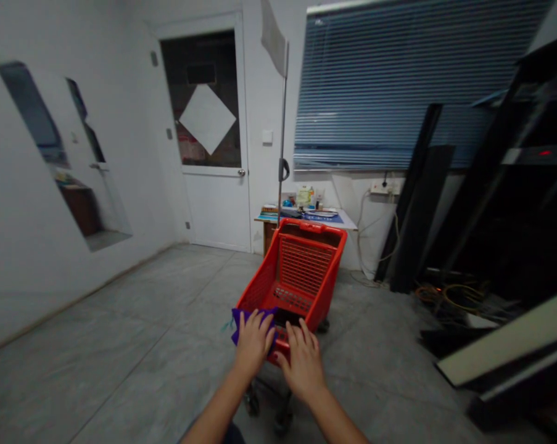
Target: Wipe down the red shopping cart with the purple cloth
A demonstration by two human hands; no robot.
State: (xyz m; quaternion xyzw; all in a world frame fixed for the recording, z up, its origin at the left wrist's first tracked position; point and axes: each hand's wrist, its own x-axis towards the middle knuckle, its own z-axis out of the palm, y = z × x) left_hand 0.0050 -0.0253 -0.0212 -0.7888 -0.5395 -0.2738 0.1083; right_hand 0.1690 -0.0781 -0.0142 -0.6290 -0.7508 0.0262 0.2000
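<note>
We spread our left hand [254, 340], fingers loosely apart, over a purple cloth [237, 317] at the 7 o'clock corner of a red plastic shopping cart [305, 264] with latticed walls, standing at 12 o'clock from us on a grey floor [176, 308]. Our right hand [303, 364], fingers slightly parted, thumb out, lies over the 6 o'clock edge; we cannot tell whether it touches.

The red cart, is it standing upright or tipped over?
Upright: the red cart has its wheels beneath it on the floor.
</note>
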